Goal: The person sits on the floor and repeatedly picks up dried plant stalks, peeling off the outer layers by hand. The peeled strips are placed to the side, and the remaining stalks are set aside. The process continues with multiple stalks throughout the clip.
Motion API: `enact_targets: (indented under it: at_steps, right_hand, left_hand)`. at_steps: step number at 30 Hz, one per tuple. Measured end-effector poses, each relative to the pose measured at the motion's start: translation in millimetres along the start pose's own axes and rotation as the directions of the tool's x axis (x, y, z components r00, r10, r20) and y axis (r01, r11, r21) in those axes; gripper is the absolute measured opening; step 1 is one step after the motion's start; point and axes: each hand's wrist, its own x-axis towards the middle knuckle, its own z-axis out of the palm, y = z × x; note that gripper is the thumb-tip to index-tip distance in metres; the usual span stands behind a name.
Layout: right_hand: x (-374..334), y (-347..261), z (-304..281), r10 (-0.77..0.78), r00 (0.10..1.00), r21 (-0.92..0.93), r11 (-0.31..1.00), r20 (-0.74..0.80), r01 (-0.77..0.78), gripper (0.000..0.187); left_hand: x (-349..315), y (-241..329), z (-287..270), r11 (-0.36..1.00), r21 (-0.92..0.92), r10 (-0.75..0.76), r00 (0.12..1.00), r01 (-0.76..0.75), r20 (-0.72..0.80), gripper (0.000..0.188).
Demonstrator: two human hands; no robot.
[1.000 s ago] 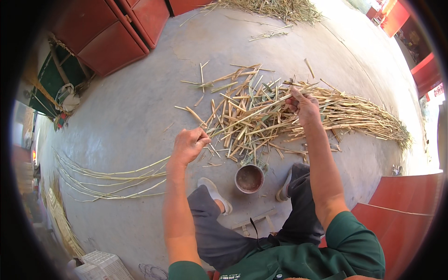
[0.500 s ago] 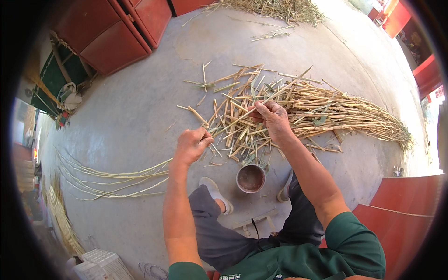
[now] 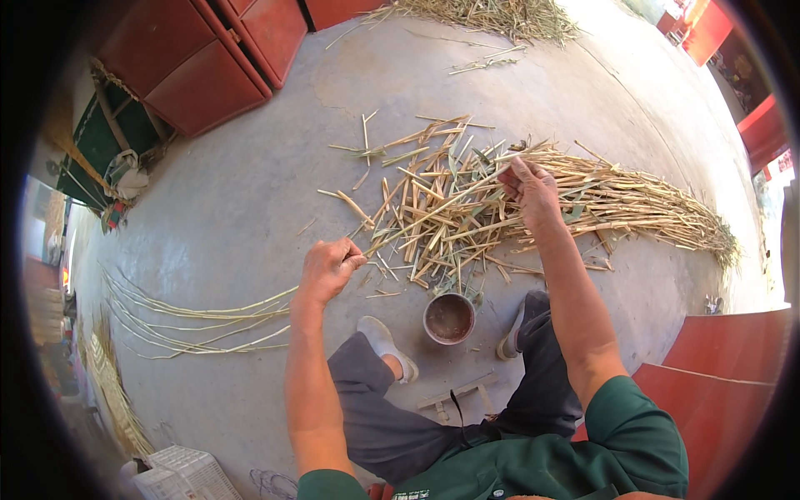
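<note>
Plainly, we hold one stalk (image 3: 454, 200) aslant between our left hand (image 3: 327, 265) and our right hand (image 3: 535, 192), over one heap of stalks (image 3: 600, 196) too many to count. Our left hand is a curled fist, its fingers clamped on the stalk's nearer end; our right arm reaches farther out, thumb and fingers pinching its far part. Nearer us than both hands' fingers, one bowl (image 3: 450, 339) and two shoes (image 3: 385, 343) rest on the floor (image 3: 250, 208).

From head height, one wide fisheye looks steeply down onto the floor (image 3: 233, 217).
</note>
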Motion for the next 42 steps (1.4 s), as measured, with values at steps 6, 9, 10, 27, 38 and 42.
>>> enact_targets:
  at_steps: [6, 9, 10, 27, 38, 42]
  right_hand:
    - [-44, 26, 46, 0.127, 0.951, -0.031, 0.992, 0.282, -0.123, 0.023]
    - [-40, 30, 45, 0.100, 0.971, -0.108, 0.991, 0.216, -0.078, 0.023]
    - [-42, 31, 46, 0.068, 0.980, -0.103, 0.993, 0.189, -0.049, 0.024]
    - [-52, 25, 49, 0.204, 0.923, -0.282, 0.953, 0.326, -0.111, 0.021]
    - [-39, 54, 49, 0.135, 0.949, -0.358, 0.933, 0.285, -0.026, 0.020]
    - [-30, 60, 35, 0.224, 0.948, -0.164, 0.968, 0.226, -0.190, 0.023]
  left_hand:
    - [2, 10, 1, 0.999, -0.033, -0.011, 1.000, 0.011, 0.019, 0.014]
    - [2, 7, 5, 1.000, -0.013, 0.016, 1.000, -0.016, 0.014, 0.014]
    - [2, 8, 6, 1.000, -0.006, 0.028, 0.999, -0.028, 0.015, 0.014]
    - [-1, 18, 2, 1.000, -0.020, 0.008, 0.999, -0.007, 0.047, 0.016]
    - [-7, 5, 7, 0.999, 0.020, 0.029, 0.998, -0.030, 0.053, 0.022]
    - [1, -1, 14, 0.992, 0.026, 0.120, 0.993, -0.120, 0.024, 0.023]
